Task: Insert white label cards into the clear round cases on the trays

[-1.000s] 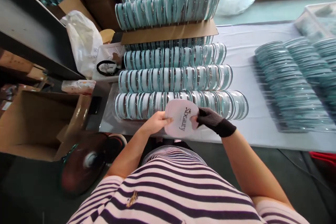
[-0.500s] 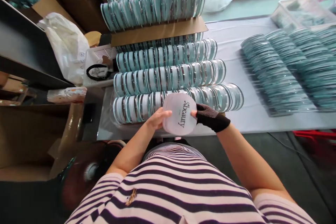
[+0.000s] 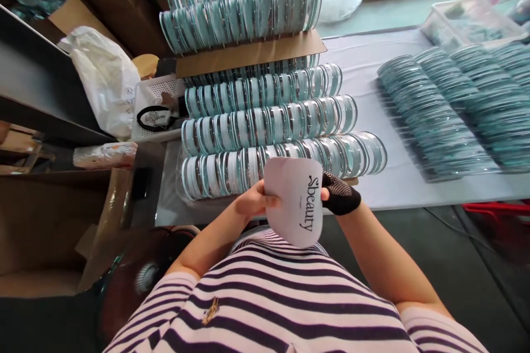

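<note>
A white, rounded flat piece with dark "beauty" lettering [image 3: 292,198] is held up in front of my striped shirt, its lettering running downward. My bare left hand [image 3: 260,199] grips its left edge, thumb on the face and fingers behind. At the right edge my right hand [image 3: 340,194], in a black fingerless glove with a dotted surface, pinches it; most of those fingers are hidden behind it. Just beyond lies the nearest row of round clear glass-like discs [image 3: 356,154], standing on edge side by side.
More disc rows [image 3: 269,121] stand behind, some on a cardboard sheet [image 3: 256,55]. Stacks of greenish discs [image 3: 439,116] cover the table's right part, near a white basket [image 3: 476,22]. At left are another white basket [image 3: 159,94], a plastic bag [image 3: 103,77] and a cardboard box [image 3: 45,226].
The lettered piece has come closer to my body and slightly right. It looked round before; now it appears larger, with straighter sides. Both hands keep hold of it.
</note>
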A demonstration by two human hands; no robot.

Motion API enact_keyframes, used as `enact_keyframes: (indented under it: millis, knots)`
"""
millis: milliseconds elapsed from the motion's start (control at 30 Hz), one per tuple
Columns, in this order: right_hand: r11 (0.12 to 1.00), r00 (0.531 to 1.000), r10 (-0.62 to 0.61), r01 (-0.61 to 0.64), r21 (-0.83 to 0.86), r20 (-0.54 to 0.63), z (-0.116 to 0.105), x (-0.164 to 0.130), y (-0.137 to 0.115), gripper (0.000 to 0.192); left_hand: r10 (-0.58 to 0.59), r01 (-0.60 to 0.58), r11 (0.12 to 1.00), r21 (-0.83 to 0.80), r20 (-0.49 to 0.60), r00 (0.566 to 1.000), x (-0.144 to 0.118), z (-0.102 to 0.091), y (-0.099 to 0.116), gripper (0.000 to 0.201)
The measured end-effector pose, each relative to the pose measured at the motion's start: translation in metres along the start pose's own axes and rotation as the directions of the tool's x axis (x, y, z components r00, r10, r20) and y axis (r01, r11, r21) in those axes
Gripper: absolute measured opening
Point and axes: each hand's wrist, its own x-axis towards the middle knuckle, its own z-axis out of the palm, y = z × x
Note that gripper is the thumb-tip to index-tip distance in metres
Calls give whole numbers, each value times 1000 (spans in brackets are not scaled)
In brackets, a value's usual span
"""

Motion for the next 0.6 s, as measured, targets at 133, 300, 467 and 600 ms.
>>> enact_keyframes:
  millis: [133,300,467,600]
  knots:
    - [998,998,-27,30,61,-52,2,0,9,56,-2,1,997,-71,-14,1000,9,-4,-13,64]
    - [1000,992,1,1,11,-125,-6,0,7,64,-25,26,998,58,-16,1000,16,-16,-11,62]
    - [979,810,-201,149,-138,-551,-6,12,11,67,375,-222,880,420,-328,867,30,-24,1,47]
    - [830,693,-500,214,-515,-519,13,7,19,59,448,-233,850,473,-415,792,33,-24,2,44]
